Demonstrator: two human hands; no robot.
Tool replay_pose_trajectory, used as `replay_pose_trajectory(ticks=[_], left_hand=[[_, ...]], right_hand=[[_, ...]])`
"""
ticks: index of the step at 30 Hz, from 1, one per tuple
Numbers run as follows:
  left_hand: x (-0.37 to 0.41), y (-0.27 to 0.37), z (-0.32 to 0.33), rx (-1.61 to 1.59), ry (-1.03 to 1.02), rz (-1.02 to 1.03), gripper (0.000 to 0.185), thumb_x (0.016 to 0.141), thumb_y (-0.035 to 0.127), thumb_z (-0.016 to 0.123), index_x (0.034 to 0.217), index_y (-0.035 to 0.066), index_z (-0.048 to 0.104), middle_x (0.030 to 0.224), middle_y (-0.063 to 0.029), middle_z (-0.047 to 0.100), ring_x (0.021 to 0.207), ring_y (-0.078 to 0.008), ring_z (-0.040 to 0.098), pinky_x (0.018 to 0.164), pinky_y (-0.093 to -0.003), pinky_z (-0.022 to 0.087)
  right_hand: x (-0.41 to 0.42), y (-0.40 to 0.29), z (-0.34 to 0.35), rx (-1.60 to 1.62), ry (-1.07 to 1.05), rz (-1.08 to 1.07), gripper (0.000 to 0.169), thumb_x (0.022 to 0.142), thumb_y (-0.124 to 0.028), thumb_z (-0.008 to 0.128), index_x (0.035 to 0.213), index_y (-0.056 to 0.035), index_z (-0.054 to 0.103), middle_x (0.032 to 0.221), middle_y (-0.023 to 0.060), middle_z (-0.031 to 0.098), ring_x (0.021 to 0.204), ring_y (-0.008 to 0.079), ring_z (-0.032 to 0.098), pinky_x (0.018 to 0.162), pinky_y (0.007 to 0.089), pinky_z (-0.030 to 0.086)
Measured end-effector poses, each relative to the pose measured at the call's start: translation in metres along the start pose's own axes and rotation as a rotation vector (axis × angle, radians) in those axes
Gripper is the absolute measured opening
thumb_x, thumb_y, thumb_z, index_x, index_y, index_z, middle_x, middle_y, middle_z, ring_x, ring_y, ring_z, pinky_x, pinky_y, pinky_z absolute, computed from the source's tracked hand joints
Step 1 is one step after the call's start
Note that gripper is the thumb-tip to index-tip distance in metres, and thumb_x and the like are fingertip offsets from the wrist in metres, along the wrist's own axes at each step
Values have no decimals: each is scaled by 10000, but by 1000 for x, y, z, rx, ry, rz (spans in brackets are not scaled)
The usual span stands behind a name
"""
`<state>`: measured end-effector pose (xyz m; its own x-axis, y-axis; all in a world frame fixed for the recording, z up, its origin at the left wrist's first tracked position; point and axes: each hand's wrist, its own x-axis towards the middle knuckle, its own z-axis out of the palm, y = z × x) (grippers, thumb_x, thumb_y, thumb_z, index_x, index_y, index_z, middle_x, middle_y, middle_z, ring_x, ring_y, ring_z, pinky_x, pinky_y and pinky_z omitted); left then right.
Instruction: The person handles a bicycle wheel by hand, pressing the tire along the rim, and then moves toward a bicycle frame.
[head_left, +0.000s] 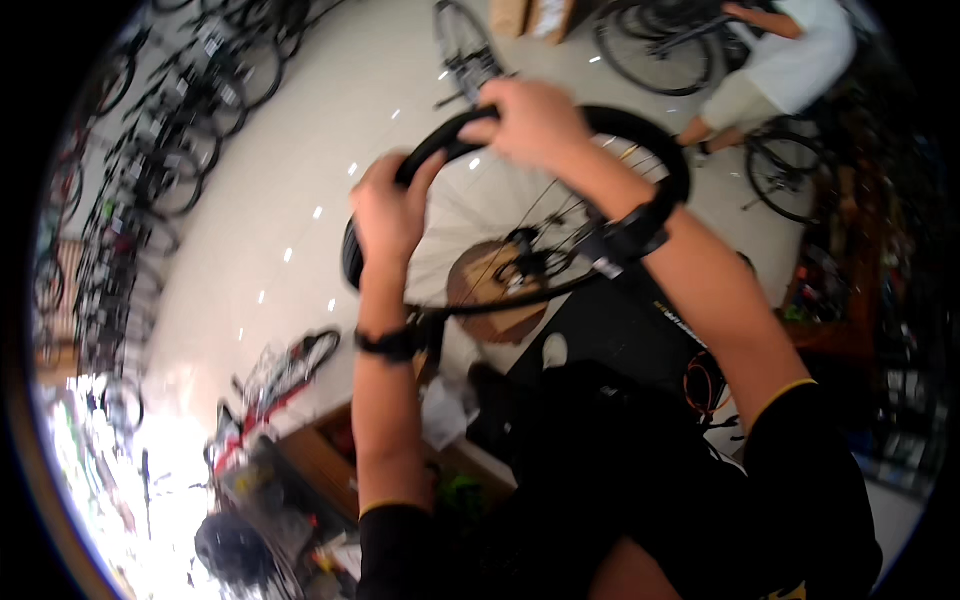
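Note:
A spoked bicycle wheel with a black tire (637, 124) stands tilted in front of me. At the tire's upper left, my left hand (394, 199) grips it, thumb on the inner side and fingers outside. Farther right along the top, my right hand (529, 120) is closed on the same tire; its fingers are blurred. Near the wheel's middle, a dark hub and drivetrain parts (529, 259) show among the spokes. Behind the lower part of the rim is a round brown stool (469, 292) with a piece of cardboard on it. A dark band circles each of my wrists.
A person in a white shirt (806, 56) is beside bicycles at the upper right. Rows of bicycles (180, 142) line the left side. A folded-looking bicycle (472, 64) stands beyond the wheel. A red bicycle (274, 401) and a wooden cabinet (322, 450) are at the lower left.

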<state>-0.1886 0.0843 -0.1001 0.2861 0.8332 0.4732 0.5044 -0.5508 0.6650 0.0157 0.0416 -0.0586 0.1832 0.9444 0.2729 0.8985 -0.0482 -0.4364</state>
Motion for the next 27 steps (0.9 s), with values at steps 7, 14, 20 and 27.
replay_pose_trajectory(ticks=[7,14,20,27], left_hand=[[-4,9,-21,-59,-143,180,271,838,178,852,924,-19,686,804,-170,668,661,-341,639,620,-391,514],[-22,19,-20,-57,-155,295,281,813,166,867,969,21,684,793,-133,651,640,-319,623,580,-393,495],[-23,28,-22,-59,-182,294,296,803,158,876,977,15,686,785,-128,645,636,-309,618,575,-383,493],[-29,34,-22,-42,-217,293,381,792,116,875,1091,5,667,887,-136,671,724,-294,642,652,-377,527]], right_hand=[[-24,3,-35,-97,-100,-290,337,903,-389,723,921,-69,619,801,134,675,800,375,694,676,479,524],[-46,19,-45,-157,-30,-645,424,864,-485,731,924,-87,599,779,63,611,744,269,673,615,390,532],[-53,12,-38,-206,38,-643,400,859,-467,734,895,-92,600,754,48,600,719,243,657,616,365,524],[-58,16,-38,-140,86,-625,391,858,-455,732,812,-98,578,722,35,577,682,243,634,613,364,512]])
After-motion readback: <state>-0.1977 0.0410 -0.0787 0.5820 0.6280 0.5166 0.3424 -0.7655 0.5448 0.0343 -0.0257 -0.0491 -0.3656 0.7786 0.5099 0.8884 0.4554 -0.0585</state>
